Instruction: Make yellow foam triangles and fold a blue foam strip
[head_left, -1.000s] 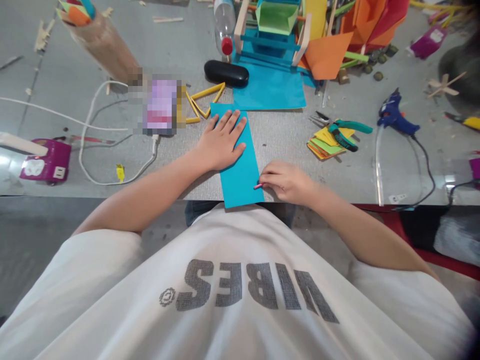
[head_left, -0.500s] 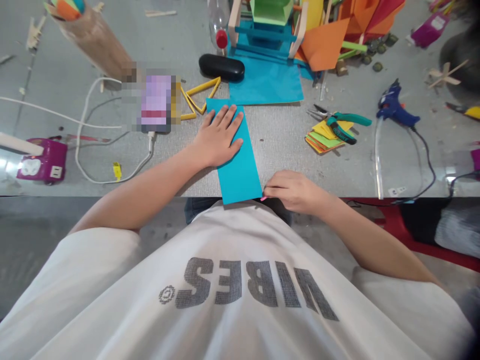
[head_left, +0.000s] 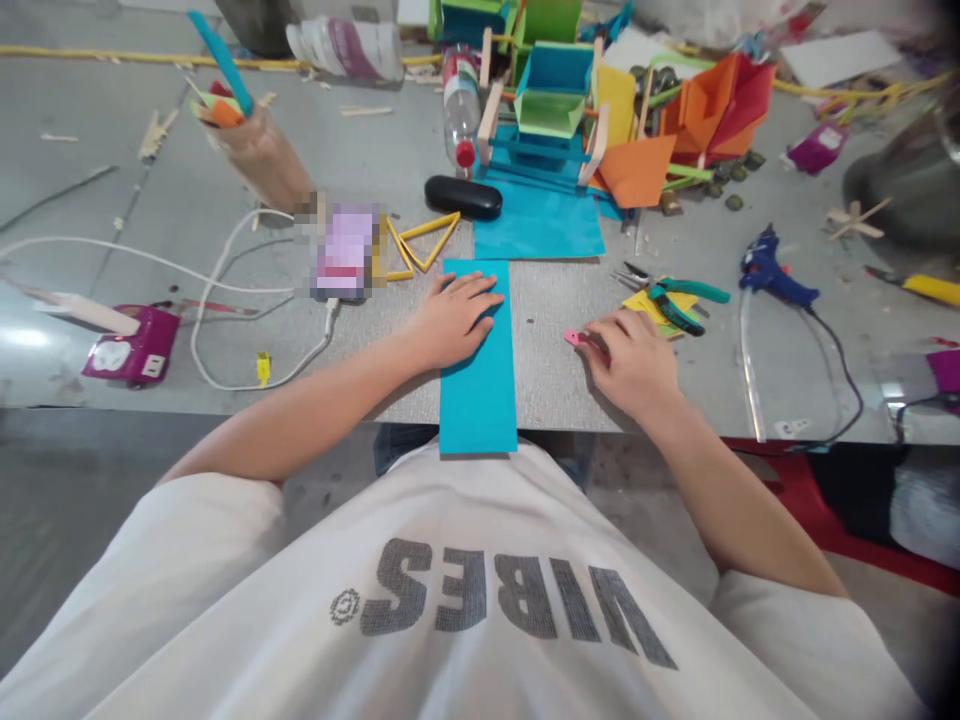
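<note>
A blue paper strip (head_left: pixel 478 400) lies lengthwise on the grey table, its near end sticking out past the table edge. My left hand (head_left: pixel 454 322) rests flat on its upper part with the fingers spread. To the right of the strip, my right hand (head_left: pixel 634 362) is closed round a small pink tool (head_left: pixel 574 338), whose tip shows between thumb and fingers; the rest is hidden. Just beyond that hand lie yellow paper pieces (head_left: pixel 637 302) with green-handled pliers (head_left: pixel 679 305) on them.
A blurred phone (head_left: pixel 349 250), yellow stick triangles (head_left: pixel 431 240), a black case (head_left: pixel 463 198) and a bottle (head_left: pixel 460 110) lie beyond my left hand. A coloured paper wheel (head_left: pixel 551 95) stands at the back. On the right are a blue glue gun (head_left: pixel 776 272) and a yellow-handled cutter (head_left: pixel 930 288).
My right hand has moved away from the strip's near corner, up and right, with the pink tool. The strip lies straighter. The view has shifted, showing more of the table's far side.
</note>
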